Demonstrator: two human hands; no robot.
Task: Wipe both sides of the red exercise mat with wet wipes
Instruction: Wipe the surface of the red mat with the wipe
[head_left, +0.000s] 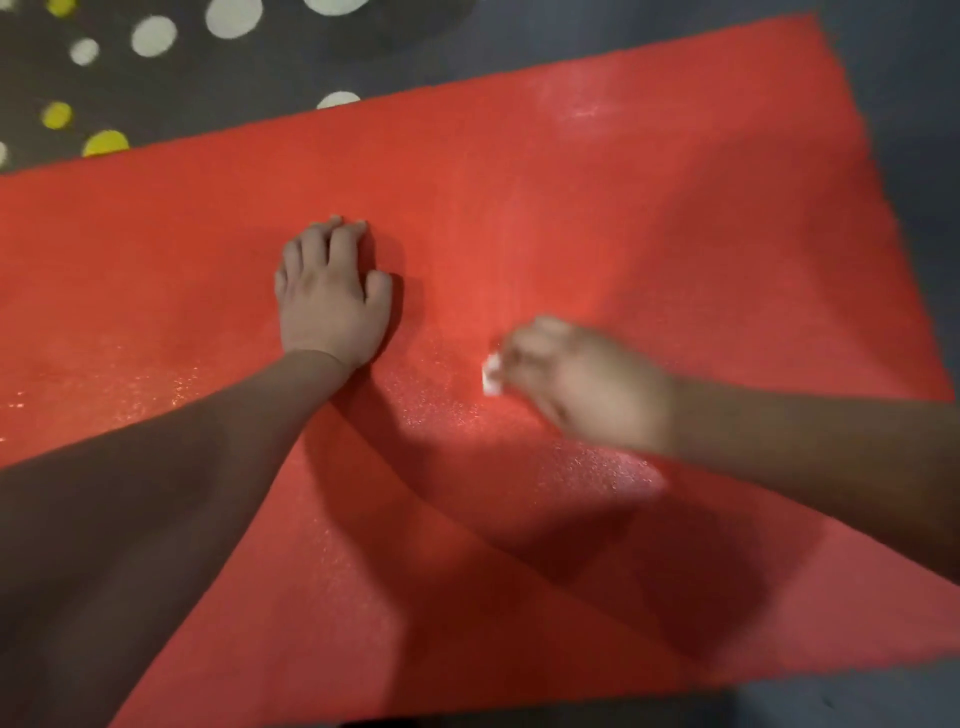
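Note:
The red exercise mat (649, 218) lies flat on the floor and fills most of the view. My left hand (332, 296) rests palm down on its middle, fingers spread and straight. To the right, my right hand (582, 382) is blurred and holds a small white wet wipe (491, 375) against the mat. Only a corner of the wipe shows beyond the fingers. Damp, glistening patches show on the mat near my hands and at the left.
A dark grey carpet (270, 73) with white and yellow dots lies beyond the mat's far edge at the upper left. Plain grey floor (914, 104) borders the mat on the right and along the bottom edge.

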